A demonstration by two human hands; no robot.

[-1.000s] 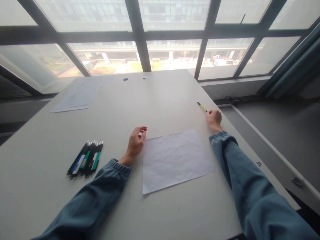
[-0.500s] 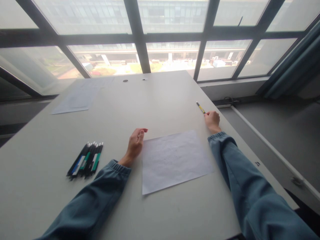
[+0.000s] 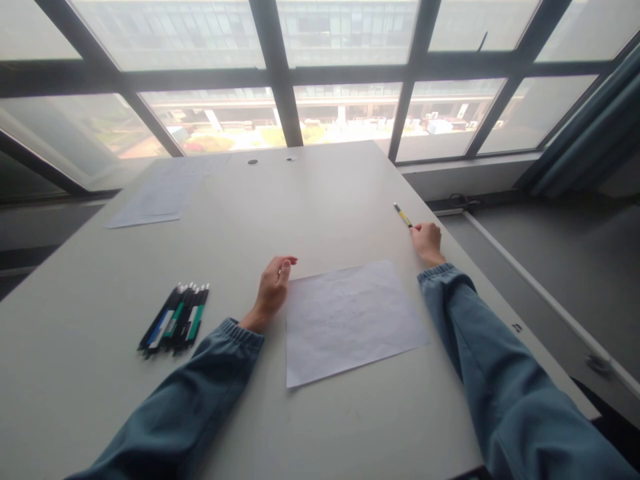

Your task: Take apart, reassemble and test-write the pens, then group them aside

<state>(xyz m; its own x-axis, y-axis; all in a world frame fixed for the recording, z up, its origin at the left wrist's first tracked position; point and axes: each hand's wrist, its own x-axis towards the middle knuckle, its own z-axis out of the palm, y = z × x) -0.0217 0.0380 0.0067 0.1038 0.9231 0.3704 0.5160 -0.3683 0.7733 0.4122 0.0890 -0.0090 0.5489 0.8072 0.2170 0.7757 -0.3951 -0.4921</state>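
Observation:
On the white table [image 3: 325,200], a sheet of white paper [image 3: 353,320] lies in front of me, slightly creased, with faint marks. My left hand [image 3: 273,287] rests on its side at the sheet's upper left corner, fingers loosely curved and thumb apart from them; nothing shows in it. Near the table's right edge, my right hand [image 3: 427,243] is closed, with the lower end of a pen [image 3: 403,215] at its fingertips. That pen is slim, with a yellow band and dark ends, and points away to the upper left.
Several black pens [image 3: 176,319] with green, blue and white labels lie bunched to the left. More white sheets [image 3: 153,197] are at the far left of the table. Two small round fittings are set near its far edge. Windows [image 3: 345,110] stand behind, a blue curtain [image 3: 587,130] at right.

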